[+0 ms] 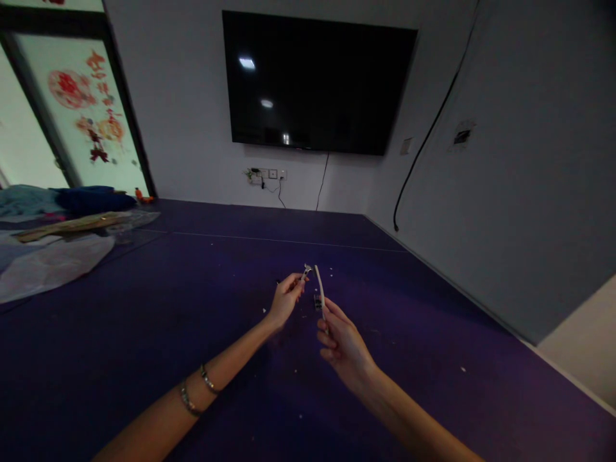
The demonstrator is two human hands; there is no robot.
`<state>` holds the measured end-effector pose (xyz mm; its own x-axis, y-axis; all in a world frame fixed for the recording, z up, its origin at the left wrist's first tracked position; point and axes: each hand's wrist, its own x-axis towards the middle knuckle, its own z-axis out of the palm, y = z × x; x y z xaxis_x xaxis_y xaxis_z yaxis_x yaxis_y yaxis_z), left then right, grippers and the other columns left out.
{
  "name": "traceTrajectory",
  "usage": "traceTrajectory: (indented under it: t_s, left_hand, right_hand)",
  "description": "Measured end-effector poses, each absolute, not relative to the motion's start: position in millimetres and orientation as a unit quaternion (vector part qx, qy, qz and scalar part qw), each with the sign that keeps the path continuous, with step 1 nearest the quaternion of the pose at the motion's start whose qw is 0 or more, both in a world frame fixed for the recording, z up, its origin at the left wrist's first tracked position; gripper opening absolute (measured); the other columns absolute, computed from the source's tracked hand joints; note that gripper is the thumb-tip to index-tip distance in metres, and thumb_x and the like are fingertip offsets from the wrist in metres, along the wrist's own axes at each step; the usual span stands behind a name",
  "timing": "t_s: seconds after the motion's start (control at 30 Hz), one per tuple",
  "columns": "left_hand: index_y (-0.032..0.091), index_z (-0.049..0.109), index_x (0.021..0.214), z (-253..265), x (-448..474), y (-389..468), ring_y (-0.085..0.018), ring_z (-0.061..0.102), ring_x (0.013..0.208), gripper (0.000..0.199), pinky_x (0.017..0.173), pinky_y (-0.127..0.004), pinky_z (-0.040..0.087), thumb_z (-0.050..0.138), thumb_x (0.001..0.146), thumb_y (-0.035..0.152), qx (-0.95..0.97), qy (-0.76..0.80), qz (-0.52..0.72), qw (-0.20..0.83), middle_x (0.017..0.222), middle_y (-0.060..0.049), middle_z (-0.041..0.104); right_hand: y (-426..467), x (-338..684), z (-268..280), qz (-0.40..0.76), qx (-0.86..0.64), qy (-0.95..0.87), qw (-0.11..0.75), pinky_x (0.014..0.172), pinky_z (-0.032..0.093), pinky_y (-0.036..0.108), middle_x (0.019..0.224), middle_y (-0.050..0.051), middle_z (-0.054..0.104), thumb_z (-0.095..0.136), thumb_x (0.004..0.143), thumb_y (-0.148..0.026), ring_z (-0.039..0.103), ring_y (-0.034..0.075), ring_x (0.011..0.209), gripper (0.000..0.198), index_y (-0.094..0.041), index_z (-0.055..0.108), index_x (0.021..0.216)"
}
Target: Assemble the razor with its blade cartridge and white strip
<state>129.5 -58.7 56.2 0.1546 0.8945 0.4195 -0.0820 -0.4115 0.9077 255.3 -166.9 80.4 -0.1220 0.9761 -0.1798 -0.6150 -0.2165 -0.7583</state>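
Note:
Out in front of me, my left hand (287, 298) pinches a small silver, razor-like tool (305, 272) by its thin handle, wider head up. My right hand (344, 343) is closed around a slim white toothbrush (320, 285), held nearly upright with its dark bristles facing the tool. The brush head and the tool's head are very close; whether they touch I cannot tell. Just behind the right fingers, a small dark object (317, 301) lies on the purple floor surface (231, 385); its kind is unclear.
White crumbs (463, 369) are scattered over the floor. Clear plastic sheeting (58, 263) and dark blue fabric (96, 199) lie at the left. A television (317, 83) hangs on the far wall above sockets (272, 174). A black cable (428, 135) dangles along the right wall.

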Motion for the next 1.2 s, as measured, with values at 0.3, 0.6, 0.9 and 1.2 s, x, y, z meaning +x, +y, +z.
traceTrajectory:
  t_s: [0.3,0.6,0.9,1.2]
  left_hand:
    - [0.017,0.060,0.086,55.0,131.2,-61.8,-0.008,0.040,0.051,0.022,0.050,-0.020,0.031,0.052,0.080,0.037,0.617,0.329,0.566,0.437,0.061,0.004,0.046]
    - [0.017,0.060,0.086,53.8,132.3,-63.6,-0.008,0.041,0.051,0.021,0.050,-0.020,0.032,0.052,0.080,0.035,0.615,0.328,0.570,0.434,0.061,0.003,0.047]
    - [0.017,0.060,0.086,52.8,134.2,-65.7,-0.008,0.041,0.051,0.023,0.048,-0.019,0.031,0.055,0.078,0.038,0.598,0.328,0.587,0.436,0.061,0.004,0.047]
    - [0.018,0.060,0.087,54.8,134.8,-67.6,-0.008,0.041,0.050,0.023,0.048,-0.020,0.031,0.056,0.077,0.038,0.589,0.328,0.592,0.442,0.060,0.004,0.048]
  right_hand:
    - [-164.8,252.1,84.2,0.696,-0.348,-0.260,0.572,0.037,0.010,0.013,0.060,-0.007,0.045,0.067,0.070,-0.030,0.027,0.001,0.039,0.046,-0.027,0.050,0.112]
    - [-168.8,249.0,85.6,0.687,-0.346,-0.255,0.586,0.037,0.010,0.013,0.058,-0.008,0.044,0.069,0.068,-0.028,0.028,0.001,0.039,0.045,-0.026,0.052,0.109]
    - [-179.7,237.2,87.7,0.698,-0.333,-0.247,0.584,0.037,0.009,0.014,0.058,-0.008,0.043,0.065,0.071,-0.031,0.026,0.000,0.039,0.041,-0.027,0.050,0.109]
    - [-182.4,234.1,88.6,0.723,-0.317,-0.226,0.571,0.038,0.008,0.014,0.059,-0.008,0.042,0.064,0.073,-0.031,0.025,0.001,0.039,0.040,-0.028,0.049,0.110]
